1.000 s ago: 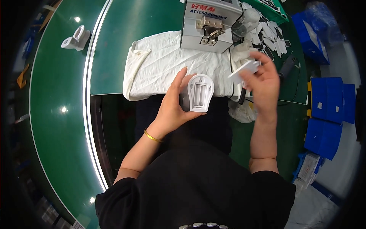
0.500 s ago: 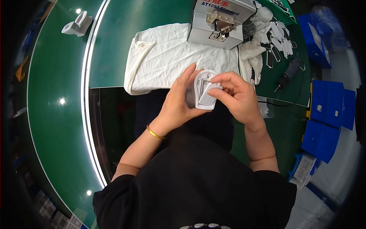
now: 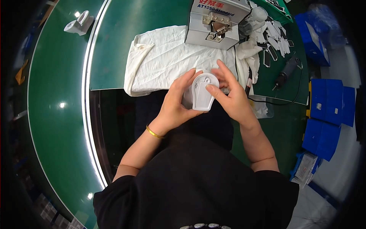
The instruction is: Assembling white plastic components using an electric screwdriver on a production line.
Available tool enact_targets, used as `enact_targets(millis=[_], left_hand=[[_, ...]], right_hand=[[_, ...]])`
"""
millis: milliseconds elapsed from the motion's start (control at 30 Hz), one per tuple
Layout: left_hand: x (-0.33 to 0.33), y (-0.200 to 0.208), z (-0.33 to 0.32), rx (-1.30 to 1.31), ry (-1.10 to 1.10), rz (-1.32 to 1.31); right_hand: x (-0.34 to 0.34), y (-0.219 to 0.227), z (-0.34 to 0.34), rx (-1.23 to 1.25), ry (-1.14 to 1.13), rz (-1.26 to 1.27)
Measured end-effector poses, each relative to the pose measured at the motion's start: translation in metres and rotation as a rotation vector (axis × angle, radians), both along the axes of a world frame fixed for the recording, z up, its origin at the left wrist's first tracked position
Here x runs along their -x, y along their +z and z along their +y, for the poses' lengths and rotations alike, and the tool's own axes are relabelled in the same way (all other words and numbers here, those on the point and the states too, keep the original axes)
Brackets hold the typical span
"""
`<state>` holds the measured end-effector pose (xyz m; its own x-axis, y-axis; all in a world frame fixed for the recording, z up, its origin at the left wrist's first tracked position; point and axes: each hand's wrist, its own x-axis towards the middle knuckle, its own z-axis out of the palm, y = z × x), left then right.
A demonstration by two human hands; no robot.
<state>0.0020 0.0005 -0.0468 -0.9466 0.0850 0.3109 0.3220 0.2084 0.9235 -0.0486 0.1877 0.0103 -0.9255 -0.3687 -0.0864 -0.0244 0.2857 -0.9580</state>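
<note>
My left hand [image 3: 176, 100] is wrapped round a white plastic housing [image 3: 215, 79] with a rounded top, holding it above the near edge of the bench. A flat white cover [image 3: 203, 100] lies in the recess of its face, with a small round hole in the housing above it. On the cover rests the thumb of my right hand [image 3: 232, 93]. The other fingers of that hand are spread at the housing's right side, slightly blurred, the index finger stretched upward. The housing's underside is hidden.
A grey tabletop machine [image 3: 213, 32] stands at the back, by a white cloth [image 3: 167, 57]. To the right lie white and black strips [image 3: 274, 38] and a corded electric screwdriver [image 3: 286, 72]. Blue bins [image 3: 328, 101] stand far right. Another white plastic part [image 3: 79, 24] sits on the green left-hand surface.
The cover, tilted in my right fingers before, now lies flat in the housing's recess. My right fingers have let go of its edge and spread, with the thumb on its face.
</note>
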Motion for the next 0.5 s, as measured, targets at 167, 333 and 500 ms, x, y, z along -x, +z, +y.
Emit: enact_targets(millis=[167,333,500], left_hand=[[-0.015,0.017,0.006,-0.417,-0.165,-0.086],[-0.016,0.038,0.002,-0.605,-0.179,-0.374],[-0.016,0.034,0.0,-0.528,-0.196,-0.395]], right_hand=[[-0.005,0.008,0.005,0.275,0.124,-0.371],[-0.022,0.002,-0.002,0.347,0.118,-0.22],[-0.022,0.0,0.002,0.319,0.134,-0.188]])
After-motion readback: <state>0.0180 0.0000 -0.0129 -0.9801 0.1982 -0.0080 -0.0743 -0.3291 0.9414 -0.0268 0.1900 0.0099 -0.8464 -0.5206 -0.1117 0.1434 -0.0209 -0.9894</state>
